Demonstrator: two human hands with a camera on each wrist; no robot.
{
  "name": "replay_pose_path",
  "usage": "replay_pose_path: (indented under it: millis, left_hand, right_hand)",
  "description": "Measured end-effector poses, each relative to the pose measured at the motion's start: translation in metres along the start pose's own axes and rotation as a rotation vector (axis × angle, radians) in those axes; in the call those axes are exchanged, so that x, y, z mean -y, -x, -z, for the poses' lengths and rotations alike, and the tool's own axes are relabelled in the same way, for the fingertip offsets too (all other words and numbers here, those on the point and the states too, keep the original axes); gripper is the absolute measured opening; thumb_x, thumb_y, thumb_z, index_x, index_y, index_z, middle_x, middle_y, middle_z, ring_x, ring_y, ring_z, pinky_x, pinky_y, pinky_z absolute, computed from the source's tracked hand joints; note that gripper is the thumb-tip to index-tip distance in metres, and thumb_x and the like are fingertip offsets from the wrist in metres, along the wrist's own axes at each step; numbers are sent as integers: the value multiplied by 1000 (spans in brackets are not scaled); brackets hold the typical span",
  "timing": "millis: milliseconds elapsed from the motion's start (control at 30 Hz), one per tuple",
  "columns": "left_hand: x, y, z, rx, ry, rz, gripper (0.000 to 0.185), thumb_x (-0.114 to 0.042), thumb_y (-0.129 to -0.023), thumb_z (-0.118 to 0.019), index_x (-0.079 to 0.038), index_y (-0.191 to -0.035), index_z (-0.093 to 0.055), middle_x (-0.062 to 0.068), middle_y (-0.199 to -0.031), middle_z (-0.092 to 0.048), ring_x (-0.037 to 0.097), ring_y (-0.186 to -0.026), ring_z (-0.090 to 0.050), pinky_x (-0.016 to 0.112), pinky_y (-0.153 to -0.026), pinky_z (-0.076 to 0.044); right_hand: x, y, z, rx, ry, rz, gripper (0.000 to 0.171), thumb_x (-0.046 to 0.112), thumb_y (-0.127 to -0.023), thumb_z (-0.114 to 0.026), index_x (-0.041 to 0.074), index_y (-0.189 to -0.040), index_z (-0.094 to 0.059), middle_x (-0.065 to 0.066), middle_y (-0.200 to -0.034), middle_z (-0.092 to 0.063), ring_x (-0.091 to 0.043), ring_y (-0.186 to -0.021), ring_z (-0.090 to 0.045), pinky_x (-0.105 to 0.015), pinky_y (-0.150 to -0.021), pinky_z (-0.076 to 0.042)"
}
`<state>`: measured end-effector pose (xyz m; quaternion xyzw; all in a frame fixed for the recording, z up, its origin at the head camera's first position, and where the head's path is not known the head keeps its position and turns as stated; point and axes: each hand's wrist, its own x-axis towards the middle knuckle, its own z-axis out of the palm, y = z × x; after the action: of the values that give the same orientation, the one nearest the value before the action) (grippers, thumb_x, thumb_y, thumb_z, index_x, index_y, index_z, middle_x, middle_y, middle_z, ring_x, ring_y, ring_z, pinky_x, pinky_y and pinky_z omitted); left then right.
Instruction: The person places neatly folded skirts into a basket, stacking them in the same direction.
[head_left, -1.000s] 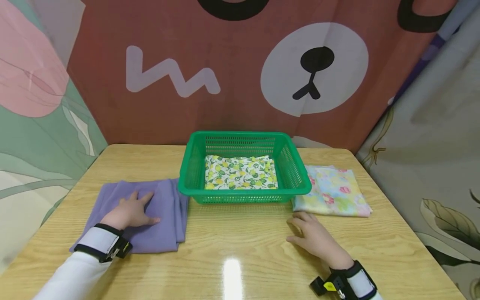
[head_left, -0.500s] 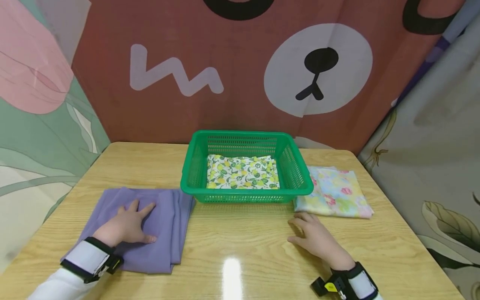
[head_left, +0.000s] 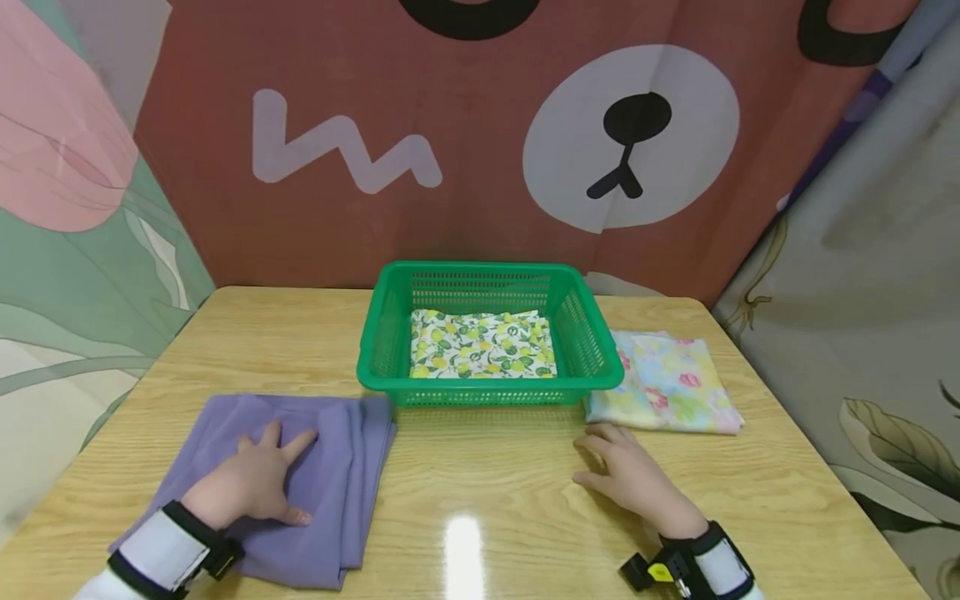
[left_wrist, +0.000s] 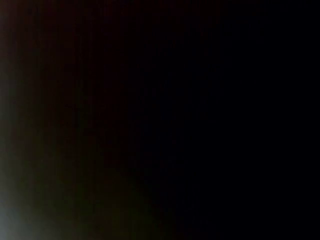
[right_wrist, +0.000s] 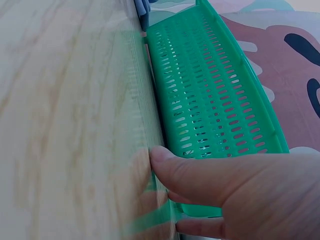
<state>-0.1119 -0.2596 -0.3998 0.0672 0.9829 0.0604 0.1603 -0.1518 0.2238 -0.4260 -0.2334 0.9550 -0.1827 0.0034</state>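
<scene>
My left hand [head_left: 251, 481] lies with spread fingers on a folded purple cloth [head_left: 330, 467] at the left of the table. The left wrist view is almost wholly dark. My right hand [head_left: 633, 475] rests on the table top with relaxed fingers and holds nothing. Just beyond its fingertips is a folded pastel cloth with pink flowers [head_left: 675, 383]. In the right wrist view the thumb [right_wrist: 172, 162] touches the wood, with the green basket [right_wrist: 200, 90] behind it. A folded lemon-print cloth [head_left: 480, 346] lies inside that basket.
The basket stands at the back middle of the wooden table [head_left: 420, 492], its right side against the pastel cloth. A brown curtain with a bear print [head_left: 480, 217] hangs behind the table. Patterned cloth [head_left: 862, 317] hangs along the right side.
My left hand has drawn the purple cloth toward the table's near edge, away from the basket's side. The right hand and basket have stayed put.
</scene>
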Motion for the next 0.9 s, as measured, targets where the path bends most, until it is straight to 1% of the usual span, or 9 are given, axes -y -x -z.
replay_pose_path:
  millis: [167, 300, 500, 600, 900]
  left_hand:
    - [-10, 4, -5, -6, -7, -31, 106, -46, -69, -100, 0, -151, -52, 56, -143, -35, 85, -116, -40, 79, -83, -54]
    - [-19, 5, -11, -40, 3, -62, 107, -49, -68, -100, 0, -151, -53, 55, -144, -36, 84, -115, -41, 76, -78, -56]
    - [-32, 4, -16, -51, 27, -57, 109, -52, -67, -99, 0, -152, -53, 55, -146, -36, 84, -119, -40, 76, -76, -56]
    - [-40, 3, -16, -57, 18, -65, 110, -54, -67, -99, 0, -152, -54, 54, -146, -37, 81, -118, -43, 75, -75, -56]
    - [-71, 0, -19, -58, 22, -78, 113, -58, -65, -98, 0, -151, -54, 52, -147, -40, 82, -121, -42, 76, -76, -56]
  right_hand:
    - [-2, 0, 0, -6, 12, 6, 45, 24, -88, -89, -1, -123, -75, -25, -130, -66, -48, -123, -60, -60, -103, -53]
    - [-3, 0, 0, -9, 15, 11, 45, 23, -88, -89, -1, -123, -75, -25, -130, -66, -48, -123, -61, -60, -102, -54]
    - [-2, -1, -1, 2, 8, 7, 45, 23, -88, -88, -2, -123, -75, -26, -130, -66, -48, -123, -60, -61, -103, -53]
    - [-2, -1, -1, 4, 8, 0, 45, 23, -88, -88, -2, -123, -75, -26, -131, -66, -49, -123, -60, -61, -103, -53]
    - [-2, -1, -1, 8, 3, 0, 46, 24, -88, -88, -1, -124, -75, -26, -132, -65, -48, -125, -59, -61, -103, -53]
